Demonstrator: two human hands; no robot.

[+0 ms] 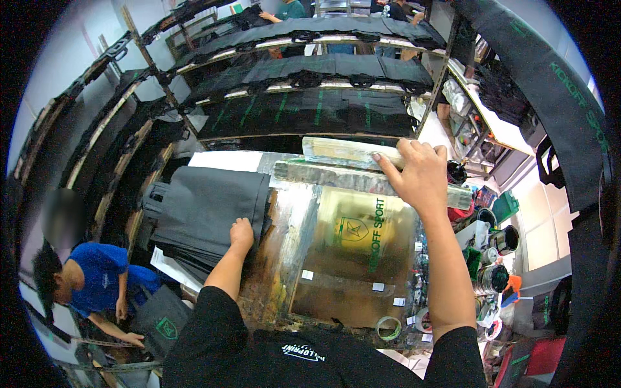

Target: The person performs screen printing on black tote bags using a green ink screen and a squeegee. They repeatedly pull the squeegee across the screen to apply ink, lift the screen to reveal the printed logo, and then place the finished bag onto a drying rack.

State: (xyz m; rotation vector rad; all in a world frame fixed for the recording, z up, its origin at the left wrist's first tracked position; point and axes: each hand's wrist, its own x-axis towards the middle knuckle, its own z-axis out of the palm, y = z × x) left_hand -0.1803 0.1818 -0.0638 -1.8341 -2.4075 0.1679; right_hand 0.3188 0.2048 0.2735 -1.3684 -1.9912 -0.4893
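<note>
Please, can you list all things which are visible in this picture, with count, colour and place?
Printing screen: one, yellow-green mesh in a stained frame, centre.
Squeegee: one, pale and smeared, at the screen's far edge.
Fabric stack: one pile, dark grey, left of the screen.
Drying racks: several tiers, holding black fabric pieces, at the back.
Tape roll: one, greenish, at the screen's near edge.
Ink pots: several, dark, on the right.
Co-worker: one, blue shirt, lower left, bent over a dark bag.
Other people: partly seen at the top.
Left hand: rests on the fabric stack.
Right hand: grips the squeegee.
</note>
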